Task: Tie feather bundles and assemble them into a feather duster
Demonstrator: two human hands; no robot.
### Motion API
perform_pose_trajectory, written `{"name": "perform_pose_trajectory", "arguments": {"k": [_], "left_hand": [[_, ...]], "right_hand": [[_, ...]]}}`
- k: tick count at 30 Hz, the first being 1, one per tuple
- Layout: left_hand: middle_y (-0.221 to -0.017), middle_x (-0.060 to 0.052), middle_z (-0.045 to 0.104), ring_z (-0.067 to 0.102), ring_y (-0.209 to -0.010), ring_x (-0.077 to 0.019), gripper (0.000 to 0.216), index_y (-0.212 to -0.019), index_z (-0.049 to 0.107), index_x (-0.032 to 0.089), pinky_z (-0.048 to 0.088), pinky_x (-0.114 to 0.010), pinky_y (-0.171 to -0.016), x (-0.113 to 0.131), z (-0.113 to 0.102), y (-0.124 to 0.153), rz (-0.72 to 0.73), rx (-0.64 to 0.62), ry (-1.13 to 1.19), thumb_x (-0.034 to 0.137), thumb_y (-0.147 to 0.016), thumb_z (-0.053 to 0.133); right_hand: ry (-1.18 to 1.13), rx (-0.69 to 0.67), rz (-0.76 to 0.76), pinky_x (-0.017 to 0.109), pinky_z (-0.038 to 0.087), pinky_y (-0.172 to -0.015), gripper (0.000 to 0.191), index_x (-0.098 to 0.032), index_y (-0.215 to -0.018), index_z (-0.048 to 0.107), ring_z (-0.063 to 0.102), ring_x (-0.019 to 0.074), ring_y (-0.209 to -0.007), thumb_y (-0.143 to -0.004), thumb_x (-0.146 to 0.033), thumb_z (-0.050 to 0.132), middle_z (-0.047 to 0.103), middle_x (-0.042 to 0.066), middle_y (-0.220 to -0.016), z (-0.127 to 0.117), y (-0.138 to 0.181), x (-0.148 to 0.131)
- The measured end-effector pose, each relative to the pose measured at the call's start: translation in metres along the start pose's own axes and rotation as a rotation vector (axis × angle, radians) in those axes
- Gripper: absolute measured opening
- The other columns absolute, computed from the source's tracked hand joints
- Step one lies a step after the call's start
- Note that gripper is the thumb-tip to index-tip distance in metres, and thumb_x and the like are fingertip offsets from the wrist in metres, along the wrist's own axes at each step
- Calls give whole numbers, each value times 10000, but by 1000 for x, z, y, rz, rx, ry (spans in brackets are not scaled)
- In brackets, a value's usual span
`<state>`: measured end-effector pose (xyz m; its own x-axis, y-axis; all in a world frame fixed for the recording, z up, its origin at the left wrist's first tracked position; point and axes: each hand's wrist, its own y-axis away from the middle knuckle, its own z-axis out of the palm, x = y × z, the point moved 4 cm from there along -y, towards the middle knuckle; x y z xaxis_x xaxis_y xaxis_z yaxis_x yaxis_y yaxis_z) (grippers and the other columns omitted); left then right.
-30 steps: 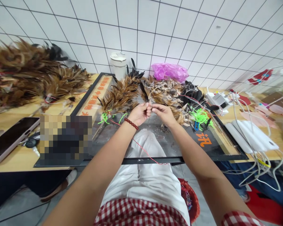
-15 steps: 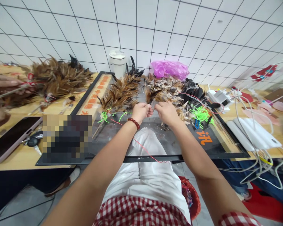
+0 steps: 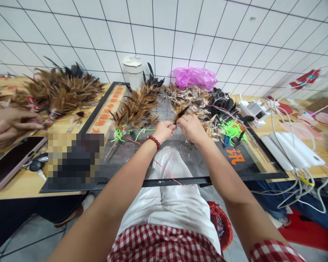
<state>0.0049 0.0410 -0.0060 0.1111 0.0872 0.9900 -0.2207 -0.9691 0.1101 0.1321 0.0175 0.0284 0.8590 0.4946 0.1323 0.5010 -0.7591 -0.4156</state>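
On the near side of the left hand [image 3: 165, 131] and right hand [image 3: 190, 128], there was room to pass over the dark panel [image 3: 186, 160], though a thin red wire [image 3: 166, 172] crossed it. Beyond them, a narrow lane ran between the feather bundle [image 3: 138, 105] and the loose feather pile [image 3: 191, 100], closed off by the tiled wall [image 3: 164, 40]. Rightward, green strands [image 3: 231, 129], then white cables [image 3: 297, 182] at the table [image 3: 324, 167] edge, obstructed the way.
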Motion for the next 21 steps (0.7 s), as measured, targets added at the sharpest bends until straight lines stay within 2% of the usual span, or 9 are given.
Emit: {"name": "perform_pose_trajectory", "arguments": {"k": [4,6,7,10,13,21], "left_hand": [[-432,40,453,372,-335,-34,226,-591,569,131,266,-146,-339,0,-5,0,-58,41,146,106,-813,535],[-448,41,463,386,-343,-36,215,-617,566,126,290,-148,-351,-1,-6,0,-97,49,204,120,-828,527],[-460,38,476,404,-352,-39,209,-632,564,124,310,-151,-361,-1,-6,0,-116,51,233,127,-836,521],[-534,5,561,513,-423,-61,195,-682,556,120,411,-171,-436,1,-7,2,-159,65,326,147,-866,496],[-612,-48,635,603,-509,-99,194,-700,547,116,483,-214,-521,4,-7,6,-176,88,344,162,-879,487],[-527,-34,601,567,-437,-106,235,-620,553,118,454,-211,-456,2,2,6,-108,14,54,130,-852,520]], "right_hand": [[-17,132,295,347,315,-758,237,-155,-963,620,505,246,-870,-919,-196,391,607,117,-903,-6,8,33],[-79,185,357,338,334,-744,228,-163,-932,630,514,237,-843,-913,-200,406,611,107,-885,-7,11,43],[-126,192,326,329,343,-738,223,-168,-915,635,521,227,-836,-913,-205,415,614,99,-884,-7,11,43],[-233,143,104,305,356,-735,220,-180,-901,648,539,202,-847,-919,-217,432,628,80,-900,-5,7,29],[-199,88,-41,310,337,-740,227,-169,-898,658,534,202,-846,-918,-223,438,629,86,-889,-4,3,9],[-51,-1,-92,321,262,-693,239,-138,-823,663,477,188,-744,-883,-235,454,599,90,-801,-3,1,-7]]}}
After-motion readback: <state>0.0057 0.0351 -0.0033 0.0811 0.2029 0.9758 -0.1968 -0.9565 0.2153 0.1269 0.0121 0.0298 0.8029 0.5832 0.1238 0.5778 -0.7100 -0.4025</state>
